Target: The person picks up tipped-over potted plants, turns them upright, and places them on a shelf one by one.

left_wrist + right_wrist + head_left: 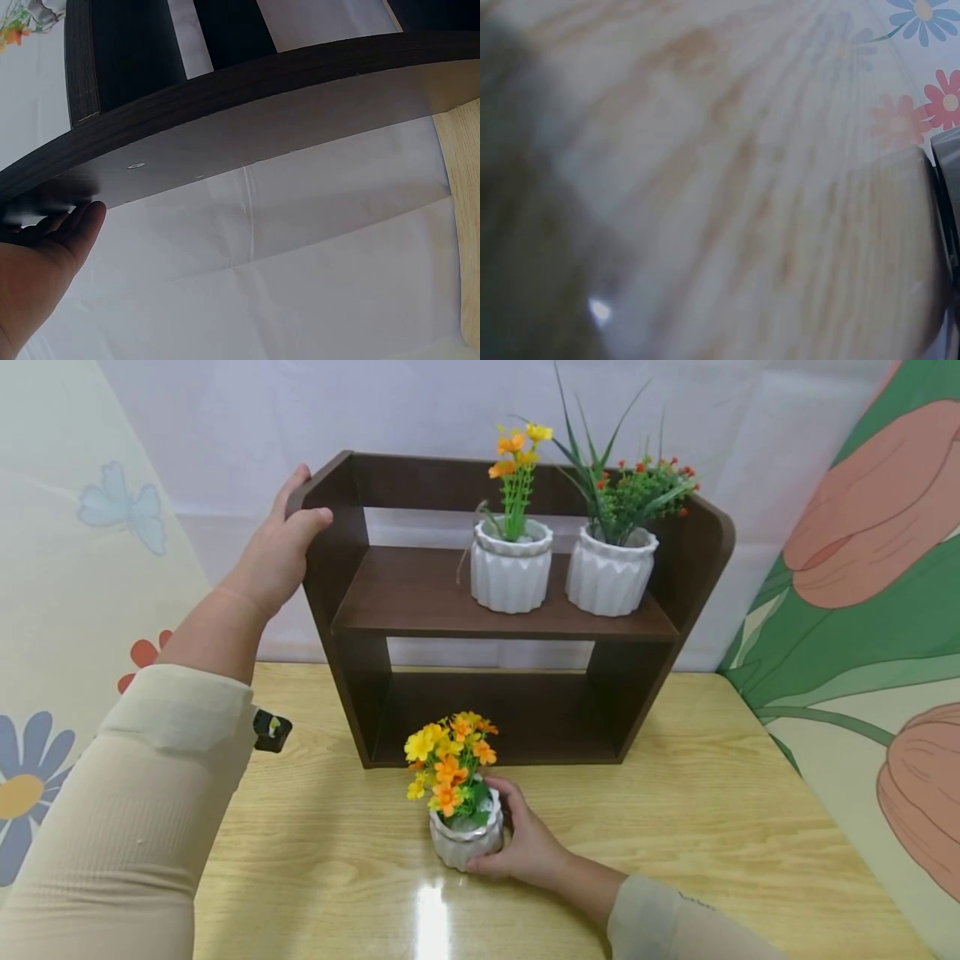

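Observation:
A small white fluted flowerpot [465, 839] with yellow and orange flowers [450, 764] sits on the table in front of a dark brown shelf [502, 635]. My right hand [525, 843] grips this pot from its right side, thumb low at the front and fingers round the back. With my left hand [273, 556] I hold the upper corner of the shelf's left side panel, thumb over its edge. In the left wrist view the fingers [86, 229] lie against the outer face of that panel. The right wrist view catches only blurred tabletop [742, 202], so the pot is out of it.
On the upper shelf board stand a white pot [512, 568] with orange and yellow flowers and another white pot [611, 572] with grassy leaves and red blooms. The wood-grain table [712, 827] meets a white cloth backdrop [225, 435]. Flower-printed panels [862, 652] flank it.

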### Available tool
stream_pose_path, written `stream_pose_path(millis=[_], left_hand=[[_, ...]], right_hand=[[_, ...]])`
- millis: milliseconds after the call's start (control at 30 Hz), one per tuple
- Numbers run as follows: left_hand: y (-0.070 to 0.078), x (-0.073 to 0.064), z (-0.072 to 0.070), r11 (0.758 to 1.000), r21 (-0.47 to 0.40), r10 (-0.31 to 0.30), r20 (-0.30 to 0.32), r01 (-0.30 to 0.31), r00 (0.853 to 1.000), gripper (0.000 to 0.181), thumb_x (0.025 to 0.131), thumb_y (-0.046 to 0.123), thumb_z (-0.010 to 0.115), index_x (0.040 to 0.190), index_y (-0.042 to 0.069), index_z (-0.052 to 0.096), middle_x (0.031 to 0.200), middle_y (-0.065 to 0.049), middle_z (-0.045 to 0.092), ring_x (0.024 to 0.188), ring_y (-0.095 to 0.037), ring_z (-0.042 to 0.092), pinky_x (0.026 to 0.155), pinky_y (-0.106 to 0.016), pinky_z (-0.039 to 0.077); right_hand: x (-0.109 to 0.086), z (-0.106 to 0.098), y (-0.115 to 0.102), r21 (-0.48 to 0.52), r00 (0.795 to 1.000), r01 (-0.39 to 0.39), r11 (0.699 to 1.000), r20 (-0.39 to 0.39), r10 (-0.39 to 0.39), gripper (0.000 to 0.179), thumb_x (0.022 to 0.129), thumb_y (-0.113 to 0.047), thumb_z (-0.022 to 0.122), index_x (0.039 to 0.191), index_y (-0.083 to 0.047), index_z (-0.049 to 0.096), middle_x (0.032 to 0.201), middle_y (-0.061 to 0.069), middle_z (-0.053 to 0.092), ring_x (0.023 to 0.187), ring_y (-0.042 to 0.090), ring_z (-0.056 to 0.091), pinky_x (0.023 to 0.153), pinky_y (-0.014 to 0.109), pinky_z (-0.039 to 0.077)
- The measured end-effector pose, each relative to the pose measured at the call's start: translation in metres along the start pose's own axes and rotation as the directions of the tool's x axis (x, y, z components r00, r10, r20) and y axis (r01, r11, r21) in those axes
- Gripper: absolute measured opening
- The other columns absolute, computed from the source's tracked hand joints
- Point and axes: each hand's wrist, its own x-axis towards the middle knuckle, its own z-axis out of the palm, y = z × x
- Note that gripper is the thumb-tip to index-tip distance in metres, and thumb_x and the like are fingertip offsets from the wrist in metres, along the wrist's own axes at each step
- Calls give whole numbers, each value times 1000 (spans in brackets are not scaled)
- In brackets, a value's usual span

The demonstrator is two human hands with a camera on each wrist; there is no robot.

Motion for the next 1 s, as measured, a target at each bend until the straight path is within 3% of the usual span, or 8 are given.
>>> stream_pose_path(millis=[567,767,1000], left_hand=[[1,1,0,1000,-9,3,-3,-3,1000,66,98,45,32,154,47,-2,164,-4,15,140,-25,26,118,-49,14],[0,2,0,1000,-1,2,-7,-2,1000,66,98,45,31,154,46,-3,163,-5,17,140,-26,26,118,-49,13],[0,1,0,1000,-7,-5,-7,5,1000,66,98,45,32,154,47,-2,163,-5,16,138,-25,28,117,-49,14]], right_hand=[[-1,4,2,9,1000,14,1000,-2,-14,107,64,-8,90,148,-19,25,163,9,22,148,34,24,117,55,19],[-1,4,1,-25,999,32,999,-6,-32,109,63,-9,91,149,-20,25,163,10,23,148,35,24,117,53,19],[-1,4,4,7,1000,26,1000,-8,-26,107,62,-8,91,147,-19,27,163,7,23,148,31,24,117,53,19]])
